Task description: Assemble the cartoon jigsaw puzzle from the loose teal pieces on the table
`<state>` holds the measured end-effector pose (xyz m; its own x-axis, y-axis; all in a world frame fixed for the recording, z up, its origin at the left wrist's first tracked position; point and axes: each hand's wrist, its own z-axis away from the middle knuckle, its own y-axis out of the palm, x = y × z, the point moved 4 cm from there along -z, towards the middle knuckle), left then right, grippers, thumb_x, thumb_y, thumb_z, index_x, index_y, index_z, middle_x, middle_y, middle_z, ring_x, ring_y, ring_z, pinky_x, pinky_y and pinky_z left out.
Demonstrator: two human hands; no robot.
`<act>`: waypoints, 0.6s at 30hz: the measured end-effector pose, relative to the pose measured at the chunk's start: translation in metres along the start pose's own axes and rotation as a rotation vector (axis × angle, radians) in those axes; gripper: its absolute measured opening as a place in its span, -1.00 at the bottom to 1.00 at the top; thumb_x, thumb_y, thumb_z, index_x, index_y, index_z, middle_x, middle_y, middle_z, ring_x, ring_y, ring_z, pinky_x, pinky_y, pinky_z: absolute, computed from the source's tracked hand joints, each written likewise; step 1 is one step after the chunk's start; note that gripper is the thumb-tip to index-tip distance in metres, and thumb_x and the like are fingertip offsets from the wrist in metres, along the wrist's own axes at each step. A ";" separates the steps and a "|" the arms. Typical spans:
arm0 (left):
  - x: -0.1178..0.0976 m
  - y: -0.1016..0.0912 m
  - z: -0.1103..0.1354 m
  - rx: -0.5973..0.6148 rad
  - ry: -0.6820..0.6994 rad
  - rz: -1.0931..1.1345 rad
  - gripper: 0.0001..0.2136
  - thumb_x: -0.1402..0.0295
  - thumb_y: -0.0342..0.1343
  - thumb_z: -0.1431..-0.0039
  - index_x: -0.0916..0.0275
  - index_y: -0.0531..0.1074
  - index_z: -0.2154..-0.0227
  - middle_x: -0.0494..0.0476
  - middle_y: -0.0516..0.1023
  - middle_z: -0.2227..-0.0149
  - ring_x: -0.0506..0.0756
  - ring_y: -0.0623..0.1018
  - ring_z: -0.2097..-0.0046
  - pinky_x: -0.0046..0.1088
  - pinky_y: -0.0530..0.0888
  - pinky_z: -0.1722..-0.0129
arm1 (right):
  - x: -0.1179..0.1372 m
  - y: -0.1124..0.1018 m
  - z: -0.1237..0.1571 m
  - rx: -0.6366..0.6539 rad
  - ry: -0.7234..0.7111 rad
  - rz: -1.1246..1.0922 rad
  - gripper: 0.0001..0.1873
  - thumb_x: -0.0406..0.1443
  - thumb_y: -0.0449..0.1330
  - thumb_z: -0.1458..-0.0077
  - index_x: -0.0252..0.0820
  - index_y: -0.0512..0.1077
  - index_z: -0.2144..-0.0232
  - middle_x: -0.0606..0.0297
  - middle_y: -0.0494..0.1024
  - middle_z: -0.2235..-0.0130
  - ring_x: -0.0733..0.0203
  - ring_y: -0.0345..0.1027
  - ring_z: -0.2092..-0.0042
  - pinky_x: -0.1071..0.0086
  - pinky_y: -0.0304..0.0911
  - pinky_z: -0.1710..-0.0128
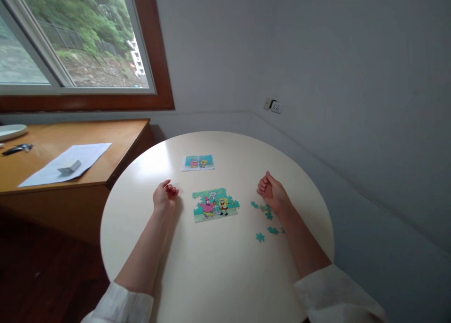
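Observation:
A partly joined jigsaw puzzle (214, 206) lies flat mid-table, showing a pink starfish, a squid and a yellow sponge character; its top and right edges are ragged. Left of it, my left hand (165, 196) rests on its side, fingers curled in and no object visible in them. On the right, my right hand (273, 191) is closed in a loose fist beside the loose teal puzzle pieces (268, 215), with nothing seen in it. One single puzzle piece (260, 237) lies nearer to me. My right forearm partly covers another piece.
Beyond the puzzle lies a small reference picture card (198, 162) on the round white table (211, 276). To the left, a wooden desk (128, 130) bears white paper (88, 151), a small pale block (69, 167) and a dark object (17, 149). A wall socket (276, 107) is behind.

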<state>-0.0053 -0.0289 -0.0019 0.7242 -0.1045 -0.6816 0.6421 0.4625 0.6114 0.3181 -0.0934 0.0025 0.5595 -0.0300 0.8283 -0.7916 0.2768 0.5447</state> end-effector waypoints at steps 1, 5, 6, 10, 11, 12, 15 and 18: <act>0.000 0.000 0.000 0.000 -0.003 0.001 -0.88 0.61 -0.06 0.05 0.30 0.26 0.57 -0.10 0.14 0.75 -0.10 0.18 0.69 -0.61 0.22 0.66 | 0.000 0.001 0.001 0.007 0.016 -0.040 -0.55 -0.09 0.27 0.11 -0.20 0.15 0.71 0.48 0.15 0.69 0.47 -0.01 0.64 0.56 -0.02 0.68; 0.000 0.000 0.000 -0.006 -0.002 -0.003 -0.88 0.61 -0.07 0.05 0.30 0.26 0.57 -0.10 0.14 0.75 -0.11 0.18 0.68 -0.62 0.22 0.66 | 0.000 0.004 0.004 0.041 0.048 -0.153 -0.57 -0.15 0.25 0.05 -0.20 0.13 0.70 0.48 0.14 0.68 0.47 -0.01 0.63 0.56 0.01 0.66; 0.000 0.000 0.000 -0.009 -0.001 -0.005 -0.88 0.61 -0.07 0.05 0.30 0.26 0.56 -0.10 0.14 0.75 -0.11 0.18 0.68 -0.62 0.21 0.66 | 0.001 0.005 0.004 0.045 0.052 -0.172 -0.57 -0.16 0.24 0.04 -0.20 0.13 0.70 0.48 0.13 0.68 0.46 -0.01 0.63 0.56 0.01 0.66; -0.001 0.000 0.000 -0.010 0.001 -0.014 -0.89 0.61 -0.07 0.06 0.30 0.26 0.56 -0.10 0.14 0.74 -0.11 0.18 0.69 -0.63 0.22 0.66 | 0.002 0.007 0.006 0.070 0.061 -0.226 -0.58 -0.17 0.23 0.02 -0.19 0.11 0.69 0.50 0.11 0.68 0.45 -0.02 0.63 0.55 0.00 0.65; -0.001 0.000 0.000 -0.009 0.001 -0.017 -0.89 0.61 -0.07 0.06 0.30 0.26 0.56 -0.11 0.14 0.74 -0.11 0.18 0.69 -0.63 0.22 0.66 | 0.002 0.007 0.006 0.079 0.062 -0.236 -0.58 -0.16 0.22 0.01 -0.19 0.11 0.68 0.50 0.10 0.68 0.45 -0.03 0.63 0.54 0.01 0.65; -0.001 0.000 0.000 -0.008 0.002 -0.021 -0.89 0.61 -0.07 0.07 0.30 0.26 0.56 -0.11 0.14 0.73 -0.11 0.18 0.69 -0.62 0.22 0.66 | 0.002 0.008 0.007 0.086 0.062 -0.246 -0.57 -0.16 0.22 0.00 -0.18 0.10 0.68 0.50 0.10 0.69 0.44 -0.03 0.63 0.54 0.01 0.65; -0.001 0.000 0.000 -0.002 0.008 -0.028 -0.90 0.60 -0.05 0.08 0.29 0.25 0.56 -0.11 0.13 0.72 -0.11 0.19 0.69 -0.62 0.22 0.65 | 0.003 0.009 0.007 0.096 0.062 -0.273 -0.55 -0.13 0.18 -0.03 -0.19 0.07 0.70 0.49 0.08 0.69 0.43 -0.04 0.63 0.52 0.02 0.63; 0.000 -0.001 -0.001 0.007 0.014 -0.031 -0.90 0.59 -0.05 0.09 0.29 0.25 0.56 -0.11 0.14 0.72 -0.11 0.19 0.68 -0.62 0.22 0.65 | 0.004 0.009 0.008 0.102 0.041 -0.241 -0.50 -0.08 0.12 -0.07 -0.19 0.03 0.71 0.49 0.03 0.69 0.43 -0.07 0.64 0.50 0.01 0.63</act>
<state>-0.0064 -0.0284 -0.0027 0.7002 -0.1059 -0.7060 0.6660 0.4533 0.5924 0.3110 -0.0987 0.0121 0.7425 -0.0437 0.6684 -0.6541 0.1678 0.7376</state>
